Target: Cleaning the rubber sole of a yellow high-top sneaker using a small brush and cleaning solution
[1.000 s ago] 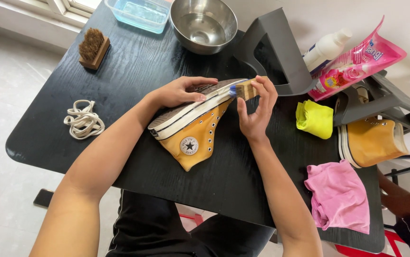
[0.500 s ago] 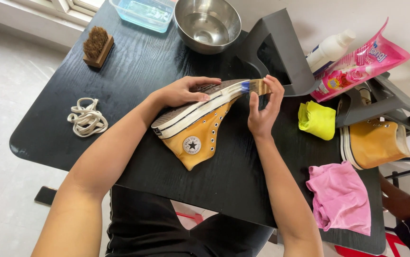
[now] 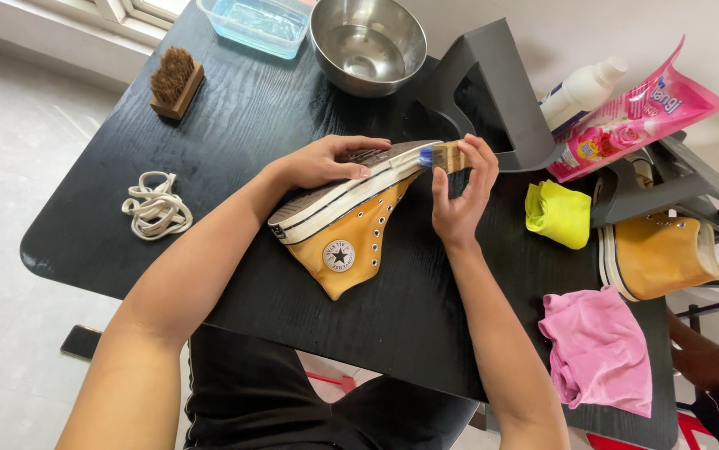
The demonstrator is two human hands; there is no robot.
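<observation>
The left hand (image 3: 326,162) lies flat and spread over the brown rubber sole of a mustard-yellow canvas high-top sneaker (image 3: 347,229), pressing it down so the shoe stays tipped on its side at the middle of the frame, sole turned up and white sidewall facing the right hand. The right hand (image 3: 459,196) is closed in a pinch around a small wooden-handled brush with blue bristles (image 3: 441,156), thumb on one side and fingers curled over the other, bristles touching the white rubber edge near the toe end; holding the shoe sideways appears to bring that strip within easy reach of the brush. Both rest on a black wood-grain table (image 3: 243,117). Toward the left edge of the frame a bundle of cream-white shoelaces (image 3: 155,206) lies apart from the shoe, out of the way. In the upper left sits a larger wooden scrub brush with brown bristles (image 3: 174,81), bristles up. Along the top edge stand a clear blue plastic tub (image 3: 255,22) and a stainless-steel bowl (image 3: 368,43), both within arm's reach. At the upper right a pink refill pouch (image 3: 634,112) and a white plastic bottle (image 3: 580,86) lean against a grey angled stand (image 3: 493,92). Right of the hands lie a folded yellow-green cloth (image 3: 558,214), the second mustard-yellow sneaker (image 3: 658,254) and, lower, a crumpled pink cloth (image 3: 597,350).
</observation>
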